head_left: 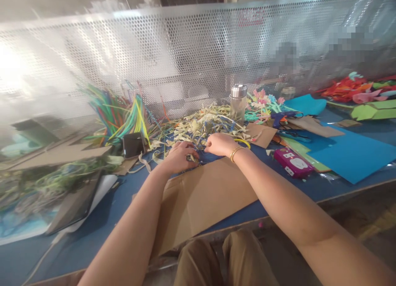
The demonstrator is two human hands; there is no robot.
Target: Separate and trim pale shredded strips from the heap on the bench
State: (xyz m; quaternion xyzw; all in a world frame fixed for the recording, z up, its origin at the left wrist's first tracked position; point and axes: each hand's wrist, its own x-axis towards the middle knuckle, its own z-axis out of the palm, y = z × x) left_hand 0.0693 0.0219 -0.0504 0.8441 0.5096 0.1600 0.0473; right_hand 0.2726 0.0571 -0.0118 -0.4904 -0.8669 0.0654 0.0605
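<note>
My left hand (182,157) rests just past the far edge of a brown cardboard sheet (210,191), its fingers curled round a small pale-green piece. To its right, my right hand (221,145) is closed in a pinch, its fingertips pointing toward the left hand. Whatever it holds, if anything, is too small to make out. Directly beyond both hands lies a heap of pale yellow-green curled strips (210,123). A yellow loop (244,142) shows beside my right wrist.
A glass bottle (238,104) stands behind the heap. Colourful thin sticks (123,114) and a black box (133,145) are left. Rightward lie a purple box (293,162), scissors (293,135) and blue sheets (352,154). A perforated metal screen (148,59) borders the back.
</note>
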